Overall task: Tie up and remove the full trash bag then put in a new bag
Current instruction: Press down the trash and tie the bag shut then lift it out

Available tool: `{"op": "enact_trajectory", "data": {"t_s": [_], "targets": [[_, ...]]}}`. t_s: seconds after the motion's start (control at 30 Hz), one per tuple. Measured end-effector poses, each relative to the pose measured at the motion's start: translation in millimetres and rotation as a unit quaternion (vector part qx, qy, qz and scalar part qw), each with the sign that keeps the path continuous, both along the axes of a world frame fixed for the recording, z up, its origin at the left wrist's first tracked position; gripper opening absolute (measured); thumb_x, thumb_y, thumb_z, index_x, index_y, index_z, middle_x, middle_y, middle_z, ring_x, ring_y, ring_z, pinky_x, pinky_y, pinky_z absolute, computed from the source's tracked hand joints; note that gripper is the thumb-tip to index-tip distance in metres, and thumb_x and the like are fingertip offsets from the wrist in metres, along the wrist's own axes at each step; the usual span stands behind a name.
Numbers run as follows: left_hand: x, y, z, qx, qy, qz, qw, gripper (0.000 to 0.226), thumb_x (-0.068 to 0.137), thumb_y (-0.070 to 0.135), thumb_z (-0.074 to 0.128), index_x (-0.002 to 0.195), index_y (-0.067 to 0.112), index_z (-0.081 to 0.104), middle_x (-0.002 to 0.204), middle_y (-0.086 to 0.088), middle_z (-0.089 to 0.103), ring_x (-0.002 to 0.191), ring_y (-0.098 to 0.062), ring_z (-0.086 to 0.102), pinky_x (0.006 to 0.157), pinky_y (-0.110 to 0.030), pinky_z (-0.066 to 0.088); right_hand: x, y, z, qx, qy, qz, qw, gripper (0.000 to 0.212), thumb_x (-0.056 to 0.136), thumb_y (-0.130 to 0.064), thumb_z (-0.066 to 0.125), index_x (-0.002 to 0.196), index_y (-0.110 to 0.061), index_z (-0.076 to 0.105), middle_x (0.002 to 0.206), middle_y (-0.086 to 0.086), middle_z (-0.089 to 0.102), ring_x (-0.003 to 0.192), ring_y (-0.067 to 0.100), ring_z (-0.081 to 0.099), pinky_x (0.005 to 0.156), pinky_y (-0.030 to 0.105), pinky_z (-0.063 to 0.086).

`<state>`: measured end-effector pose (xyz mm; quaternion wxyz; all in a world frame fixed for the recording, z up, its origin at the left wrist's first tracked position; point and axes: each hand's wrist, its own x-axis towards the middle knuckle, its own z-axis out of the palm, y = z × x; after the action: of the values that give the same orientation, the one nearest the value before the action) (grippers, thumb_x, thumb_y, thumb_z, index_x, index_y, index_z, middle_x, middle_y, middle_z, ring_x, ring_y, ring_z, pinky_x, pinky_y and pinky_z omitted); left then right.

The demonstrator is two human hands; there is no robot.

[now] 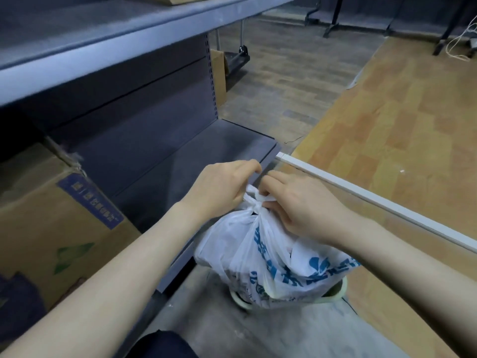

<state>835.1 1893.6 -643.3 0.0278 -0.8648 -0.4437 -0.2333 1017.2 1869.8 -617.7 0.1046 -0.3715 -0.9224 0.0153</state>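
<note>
Hands meet over the top of a white trash bag (273, 257) printed with blue lettering. The bag's neck is gathered into a knot (258, 202) above its bulging body. The left hand (222, 187) has its fingers curled and pinches the bag's twisted plastic just left of the knot. The right hand (302, 205) has its fingers bent down onto the knot from the other side, pinching a loose white end there. The two hands nearly touch above the bag.

The bag sits in a small pale green bin (333, 293), whose rim shows below the bag at its lower left and right; the bag spills out over most of that rim. The bin stands on a grey floor (206, 319).

Left of the bag runs a grey metal shelf unit (144, 156), its lowest shelf reaching almost to the bag. A brown cardboard box (51, 223) with a blue label and green mark rests on that shelf, well left of the bag. Right of the bag a white strip (374, 202) crosses the floor at an angle, with brown paper sheeting (400, 120) beyond it. Far beyond the bag stand dark stand legs (333, 19). Below the bag, at the bottom edge, a dark knee (162, 344) shows.
</note>
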Motion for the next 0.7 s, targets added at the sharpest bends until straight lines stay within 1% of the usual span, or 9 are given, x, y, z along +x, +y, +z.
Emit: {"op": "enact_trajectory", "data": {"t_s": [0.07, 0.13, 0.17, 0.23, 0.33, 0.47, 0.5, 0.6, 0.7], "targets": [[2, -6, 8, -0.027, 0.04, 0.032, 0.998, 0.035, 0.067, 0.005, 0.04, 0.093, 0.009, 0.063, 0.076, -0.002, 0.064, 0.059, -0.028, 0.059, 0.038, -0.024, 0.027, 1, 0, 3, -0.042, 0.006, -0.013, 0.999, 0.019, 0.083, -0.02, 0.052, 0.088, -0.004, 0.058, 0.084, 0.01, 0.061, 0.068, 0.032, 0.06, 0.048, 0.031, 0.039], [4, -10, 15, -0.047, 0.075, 0.055, 0.995, 0.025, 0.069, 0.002, 0.047, 0.089, 0.007, 0.061, 0.08, -0.006, 0.06, 0.064, -0.029, 0.059, 0.04, -0.019, 0.013, 1, -2, 7, -0.074, 0.021, -0.046, 0.996, 0.02, 0.091, -0.019, 0.049, 0.098, -0.003, 0.057, 0.098, 0.012, 0.059, 0.083, 0.033, 0.058, 0.062, 0.04, 0.047], [5, -13, 19, -0.075, 0.085, 0.071, 0.991, 0.022, 0.075, 0.001, 0.048, 0.092, 0.006, 0.06, 0.086, -0.007, 0.058, 0.071, -0.03, 0.059, 0.041, -0.021, 0.012, 0, -3, 10, -0.089, 0.018, -0.065, 0.994, 0.02, 0.092, -0.018, 0.048, 0.103, -0.003, 0.056, 0.104, 0.011, 0.056, 0.09, 0.032, 0.056, 0.068, 0.041, 0.047], [9, -20, 32, -0.136, 0.11, 0.103, 0.979, 0.022, 0.085, 0.005, 0.046, 0.103, 0.008, 0.056, 0.1, -0.007, 0.055, 0.087, -0.03, 0.057, 0.045, -0.028, 0.02, -4, -5, 15, -0.102, 0.0, -0.089, 0.991, 0.019, 0.092, -0.015, 0.047, 0.108, -0.006, 0.053, 0.11, 0.009, 0.052, 0.095, 0.028, 0.053, 0.07, 0.035, 0.042], [14, -31, 61, -0.167, 0.133, 0.13, 0.968, 0.022, 0.09, 0.011, 0.041, 0.109, 0.011, 0.051, 0.107, -0.004, 0.052, 0.094, -0.026, 0.055, 0.057, -0.031, 0.033, -7, -5, 22, -0.113, -0.017, -0.106, 0.988, 0.019, 0.088, -0.006, 0.048, 0.107, -0.004, 0.053, 0.109, 0.01, 0.051, 0.095, 0.029, 0.052, 0.065, 0.03, 0.031], [18, -40, 103, -0.189, 0.129, 0.135, 0.964, 0.021, 0.095, 0.015, 0.038, 0.112, 0.012, 0.049, 0.11, -0.004, 0.053, 0.097, -0.027, 0.056, 0.06, -0.031, 0.033, 2, -7, 45, -0.138, -0.007, -0.138, 0.981, 0.018, 0.085, 0.001, 0.051, 0.102, -0.001, 0.054, 0.106, 0.016, 0.054, 0.092, 0.031, 0.052, 0.068, 0.037, 0.039], [19, -41, 115, -0.193, 0.129, 0.136, 0.963, 0.021, 0.096, 0.016, 0.037, 0.113, 0.012, 0.049, 0.111, -0.004, 0.053, 0.098, -0.027, 0.056, 0.061, -0.03, 0.032, 6, -9, 54, -0.14, 0.004, -0.148, 0.979, 0.017, 0.086, 0.001, 0.05, 0.102, 0.0, 0.054, 0.105, 0.017, 0.054, 0.092, 0.031, 0.052, 0.068, 0.036, 0.037], [24, -47, 152, -0.21, 0.124, 0.139, 0.96, 0.024, 0.097, 0.018, 0.037, 0.118, 0.011, 0.048, 0.115, -0.004, 0.053, 0.102, -0.028, 0.057, 0.064, -0.032, 0.035, 15, -16, 90, -0.146, 0.036, -0.163, 0.975, 0.014, 0.088, 0.0, 0.049, 0.101, 0.001, 0.054, 0.104, 0.016, 0.054, 0.092, 0.03, 0.051, 0.067, 0.028, 0.027], [30, -53, 195, -0.227, 0.119, 0.146, 0.956, 0.024, 0.097, 0.018, 0.038, 0.118, 0.011, 0.048, 0.115, -0.004, 0.053, 0.1, -0.028, 0.057, 0.063, -0.033, 0.037, 21, -23, 132, -0.154, 0.058, -0.162, 0.973, 0.012, 0.089, -0.002, 0.049, 0.099, 0.001, 0.054, 0.103, 0.015, 0.053, 0.091, 0.028, 0.049, 0.069, 0.026, 0.026]]}}
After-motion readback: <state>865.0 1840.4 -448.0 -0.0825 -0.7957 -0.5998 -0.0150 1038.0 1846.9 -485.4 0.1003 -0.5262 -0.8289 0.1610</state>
